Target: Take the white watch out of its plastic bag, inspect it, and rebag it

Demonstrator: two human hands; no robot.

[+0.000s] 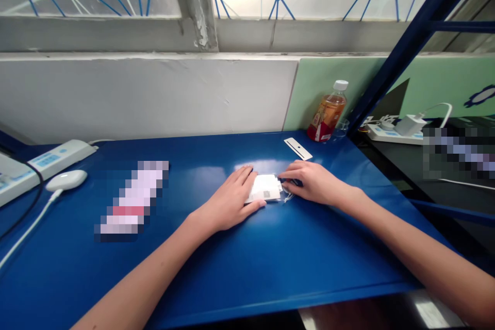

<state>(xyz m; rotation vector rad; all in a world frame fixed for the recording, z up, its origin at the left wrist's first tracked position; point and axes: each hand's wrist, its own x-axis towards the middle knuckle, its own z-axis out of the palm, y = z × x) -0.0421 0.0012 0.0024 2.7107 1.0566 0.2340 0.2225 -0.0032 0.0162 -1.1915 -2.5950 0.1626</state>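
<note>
A small flat white packet [265,188] in clear plastic lies on the blue table, with a grey printed square near its lower edge. My left hand [234,198] holds its left end, fingers along the far side and thumb along the near side. At the packet's right end, the fingers of my right hand [305,180] are bent together in a pinch on the clear plastic bag [286,195]. The fingertips partly hide what lies between them. Just beyond my right hand is a white card [298,149] with a dark slot and dot.
A drink bottle [328,113] stands at the back right beside a blue frame post. To the left lie a blurred-out phone-shaped object [133,198], a white corded puck [66,180] and a power strip [50,165]. Another power strip [394,133] sits beyond the post.
</note>
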